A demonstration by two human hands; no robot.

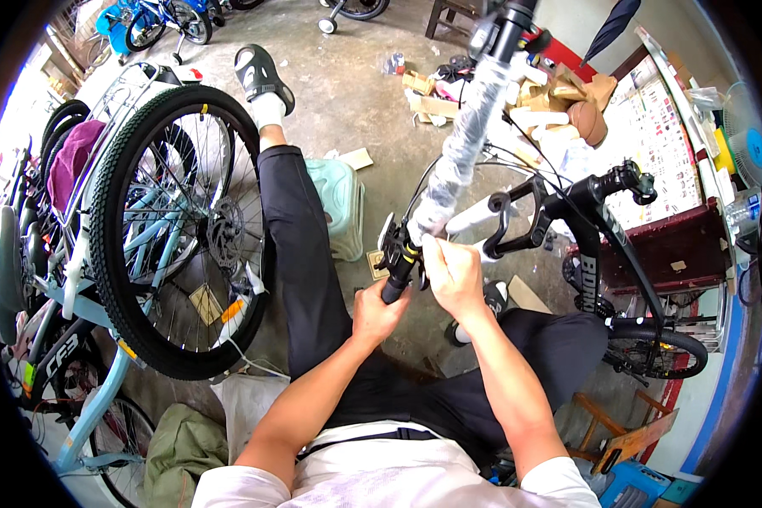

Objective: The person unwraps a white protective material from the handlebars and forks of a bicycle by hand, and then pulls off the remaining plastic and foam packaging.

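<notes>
A bicycle handlebar [466,140], its bar wrapped in clear plastic, runs from the top right down to my hands. My left hand [379,313] is closed around the black handlebar grip [395,286] at its near end. Just above that grip sits a black brake lever [389,239] with its clamp. My right hand [455,275] is closed beside the clamp, its thumb and fingers pressed together; whatever they hold is hidden. Behind my right hand stands the black bicycle frame [591,233], with a white-wrapped tube and cables near the bar.
On the left a loose-looking wheel [110,229] with a disc rotor stands before several bicycles. A pale green plastic stool [339,207] is beside my left leg. Cardboard and wrapping scraps [559,102] lie at the far right, near a dark red cabinet [669,250].
</notes>
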